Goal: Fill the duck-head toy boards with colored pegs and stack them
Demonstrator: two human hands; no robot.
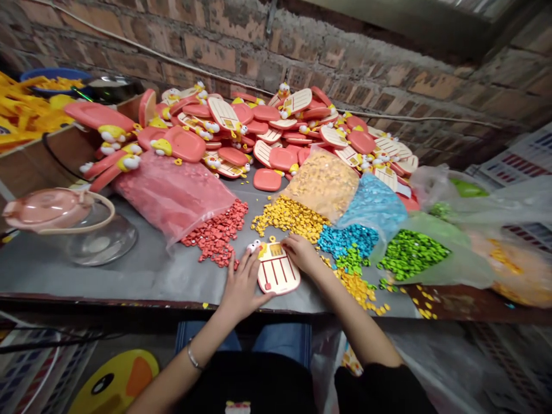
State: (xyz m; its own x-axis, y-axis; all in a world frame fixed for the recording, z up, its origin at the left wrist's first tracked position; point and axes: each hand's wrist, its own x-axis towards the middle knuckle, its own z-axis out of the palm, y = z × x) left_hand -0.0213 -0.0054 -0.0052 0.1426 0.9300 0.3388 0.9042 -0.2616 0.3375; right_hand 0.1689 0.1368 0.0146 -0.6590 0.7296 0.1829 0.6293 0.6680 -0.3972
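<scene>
A cream board (pixel 279 275) with red slots, a red rim and a yellow head with white eyes lies flat near the table's front edge. My left hand (pixel 245 282) rests at its left side, fingers spread, fingertips by the eyes. At the board's upper right corner is my right hand (pixel 301 253), its fingers pinched together; anything between them is too small to make out. Red pieces (pixel 218 236) lie to the left behind the board, yellow pieces (pixel 293 217) behind it, and blue pieces (pixel 348 240) to the right.
Finished-looking red and cream boards (pixel 263 129) are piled along the brick wall. A clear pitcher (pixel 101 236) stands at the left. Green pieces (pixel 414 253) spill from a bag at the right. More yellow pieces (pixel 356 288) lie beside my right forearm.
</scene>
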